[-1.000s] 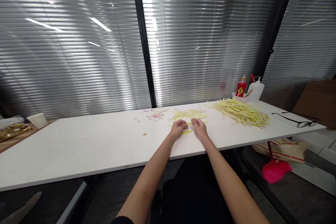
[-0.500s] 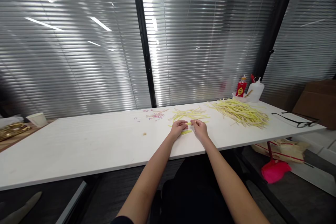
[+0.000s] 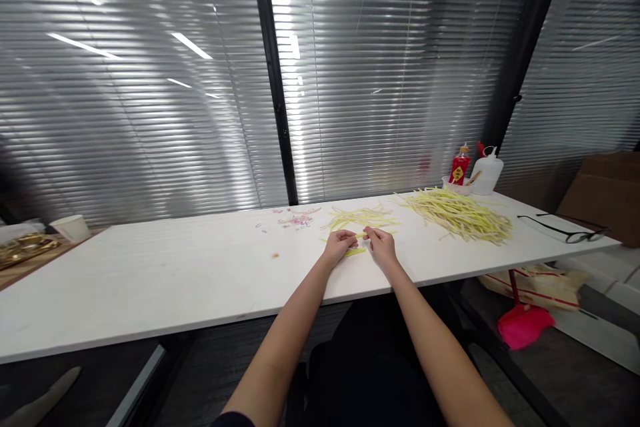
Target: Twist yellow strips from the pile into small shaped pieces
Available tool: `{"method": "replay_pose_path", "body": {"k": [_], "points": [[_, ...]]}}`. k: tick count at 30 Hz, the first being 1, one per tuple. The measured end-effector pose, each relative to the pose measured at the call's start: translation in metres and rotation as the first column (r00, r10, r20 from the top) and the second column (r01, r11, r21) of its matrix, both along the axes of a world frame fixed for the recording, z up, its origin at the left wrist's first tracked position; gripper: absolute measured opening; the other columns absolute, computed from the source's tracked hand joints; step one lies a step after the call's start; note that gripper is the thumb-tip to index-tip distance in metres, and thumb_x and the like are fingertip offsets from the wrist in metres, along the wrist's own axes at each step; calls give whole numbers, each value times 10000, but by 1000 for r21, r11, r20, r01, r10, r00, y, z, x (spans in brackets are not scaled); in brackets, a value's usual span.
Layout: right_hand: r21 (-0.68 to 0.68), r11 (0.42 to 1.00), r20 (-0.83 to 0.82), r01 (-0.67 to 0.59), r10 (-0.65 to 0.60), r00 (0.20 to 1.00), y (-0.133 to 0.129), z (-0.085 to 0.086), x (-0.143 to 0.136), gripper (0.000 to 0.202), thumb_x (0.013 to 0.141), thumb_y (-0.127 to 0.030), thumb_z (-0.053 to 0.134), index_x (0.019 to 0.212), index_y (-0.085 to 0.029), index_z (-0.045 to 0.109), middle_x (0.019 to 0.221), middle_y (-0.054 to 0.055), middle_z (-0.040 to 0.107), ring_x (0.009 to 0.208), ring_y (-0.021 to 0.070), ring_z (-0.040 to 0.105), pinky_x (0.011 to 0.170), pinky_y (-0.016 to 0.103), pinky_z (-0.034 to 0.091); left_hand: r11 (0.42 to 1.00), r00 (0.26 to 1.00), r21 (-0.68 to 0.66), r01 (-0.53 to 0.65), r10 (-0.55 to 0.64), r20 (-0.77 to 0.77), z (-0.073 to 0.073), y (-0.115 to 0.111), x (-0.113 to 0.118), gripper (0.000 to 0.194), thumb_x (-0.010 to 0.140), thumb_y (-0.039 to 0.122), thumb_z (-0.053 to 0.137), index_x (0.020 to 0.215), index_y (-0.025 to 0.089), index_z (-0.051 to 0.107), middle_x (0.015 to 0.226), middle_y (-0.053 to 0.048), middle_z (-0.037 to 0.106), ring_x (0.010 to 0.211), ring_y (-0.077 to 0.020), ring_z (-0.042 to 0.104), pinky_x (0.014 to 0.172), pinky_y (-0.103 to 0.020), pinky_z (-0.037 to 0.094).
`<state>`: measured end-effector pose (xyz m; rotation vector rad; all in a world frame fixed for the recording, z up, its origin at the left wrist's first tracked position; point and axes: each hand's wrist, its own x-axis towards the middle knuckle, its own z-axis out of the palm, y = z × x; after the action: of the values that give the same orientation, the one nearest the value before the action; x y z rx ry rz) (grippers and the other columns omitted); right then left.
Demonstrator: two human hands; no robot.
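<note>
Both of my hands are close together above the white table [image 3: 175,267], near its front edge. A narrow yellow strip [image 3: 361,235] spans the gap between my fingertips. My left hand [image 3: 340,247] is closed on one end of it, and the thumb and fingers of my right hand [image 3: 381,244] pinch the other. Just below the hands, a short yellow piece [image 3: 355,251] lies on the tabletop. Behind them is a loose spread of thin yellow strips [image 3: 361,216]. Whether the strips are plant stems or paper, I cannot tell.
A large pile of yellow strips [image 3: 457,215] lies right. Behind it stand a red bottle [image 3: 459,167] and a white squeeze bottle [image 3: 487,173]. Black glasses [image 3: 575,235] rest near the right end. Pinkish scraps [image 3: 301,219] lie left of centre. A paper cup [image 3: 71,228] stands far left.
My right hand has shifted very slightly, and a little more of the yellow strip shows between my fingers. Everything else looks the same.
</note>
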<state>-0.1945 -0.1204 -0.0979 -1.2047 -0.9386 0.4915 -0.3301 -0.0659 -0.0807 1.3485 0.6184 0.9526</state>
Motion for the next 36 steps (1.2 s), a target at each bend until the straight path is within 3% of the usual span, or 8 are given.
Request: {"method": "replay_pose_path", "body": {"k": [4, 11, 17, 36], "points": [[29, 999, -47, -37, 39, 998, 1, -1, 0, 482, 723, -625, 581, 782, -156, 680, 634, 36, 627, 400, 88, 367, 404, 239, 295, 1000, 1000, 18, -5, 6, -22, 1, 0, -1, 199, 618, 238, 742, 758, 124, 659, 641, -44, 669, 628, -147, 637, 681, -285, 492], [28, 998, -62, -48, 49, 997, 2, 0, 1, 497, 725, -625, 572, 769, -142, 680, 601, 37, 615, 401, 88, 376, 393, 230, 292, 999, 999, 48, -8, 10, -44, 2, -2, -1, 188, 629, 234, 737, 745, 108, 659, 617, -38, 661, 592, -127, 621, 655, -270, 494], [43, 999, -60, -12, 15, 998, 2, -1, 0, 485, 724, -617, 580, 819, -151, 678, 652, 37, 625, 407, 84, 378, 391, 229, 302, 999, 1000, 32, -15, 16, -20, 2, -1, 0, 182, 639, 231, 726, 751, 111, 647, 625, -37, 662, 609, -132, 631, 654, -264, 491], [43, 999, 31, 23, -24, 999, 0, 0, 0, 455, 745, -607, 553, 765, -163, 652, 671, 36, 629, 426, 108, 400, 411, 245, 317, 1000, 1000, -30, -8, 9, 16, 1, 1, -1, 200, 651, 250, 723, 749, 109, 621, 629, -22, 637, 566, -114, 608, 649, -271, 494]]}}
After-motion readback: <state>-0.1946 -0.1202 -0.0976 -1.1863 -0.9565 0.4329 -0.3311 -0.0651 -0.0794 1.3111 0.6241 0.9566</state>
